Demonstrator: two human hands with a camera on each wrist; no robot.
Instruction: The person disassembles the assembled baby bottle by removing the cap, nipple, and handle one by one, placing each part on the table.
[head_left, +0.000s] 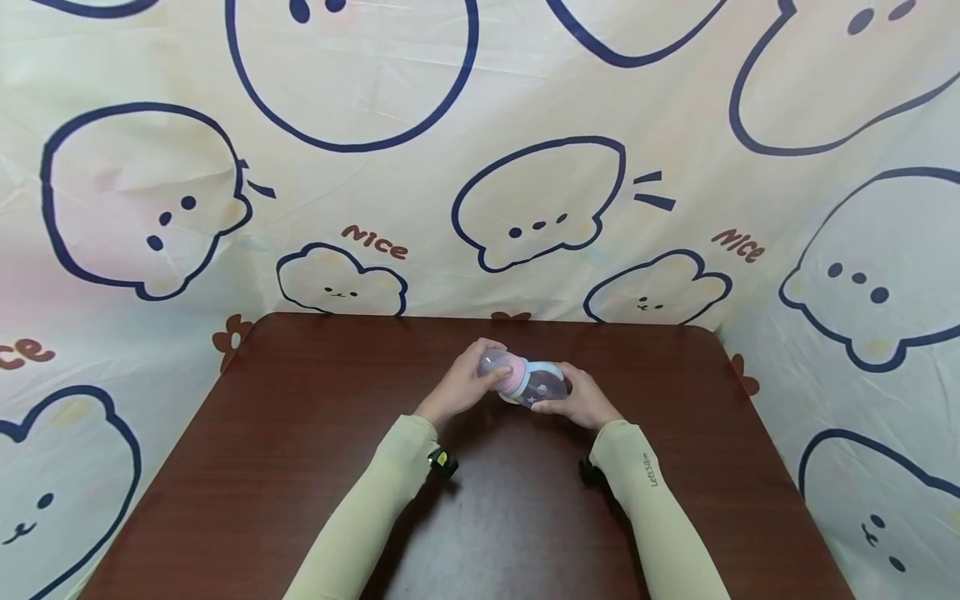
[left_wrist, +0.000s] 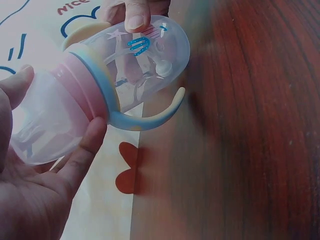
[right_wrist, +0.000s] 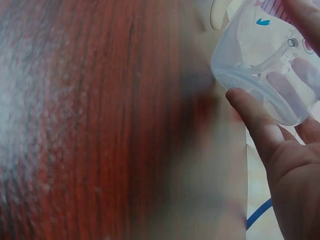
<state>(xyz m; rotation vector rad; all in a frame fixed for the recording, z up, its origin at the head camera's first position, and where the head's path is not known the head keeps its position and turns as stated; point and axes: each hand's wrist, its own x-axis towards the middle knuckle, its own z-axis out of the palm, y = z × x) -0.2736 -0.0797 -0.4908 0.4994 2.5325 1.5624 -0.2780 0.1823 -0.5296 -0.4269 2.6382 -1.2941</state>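
Observation:
A clear baby bottle (head_left: 543,386) is held tilted above the table by both hands. It has a pink collar (left_wrist: 77,82), a translucent domed cap (left_wrist: 47,120) and a handle ring with curved blue-and-yellow handles (left_wrist: 150,122). The left hand (head_left: 467,382) grips the cap end, fingers and thumb on opposite sides, one fingertip at the collar. Around the lower body of the bottle curl the thumb and fingers of the right hand (head_left: 583,403). Stars and blue prints mark the bottle wall; a tube shows inside. Part of the right hand lies behind the bottle in the left wrist view.
Below the hands lies a dark reddish-brown wooden table (head_left: 315,467) with rounded far corners. A pale cloth (head_left: 420,192) with cartoon outlines hangs behind it and at both sides. Small black devices (head_left: 442,462) are worn at the wrists over light sleeves.

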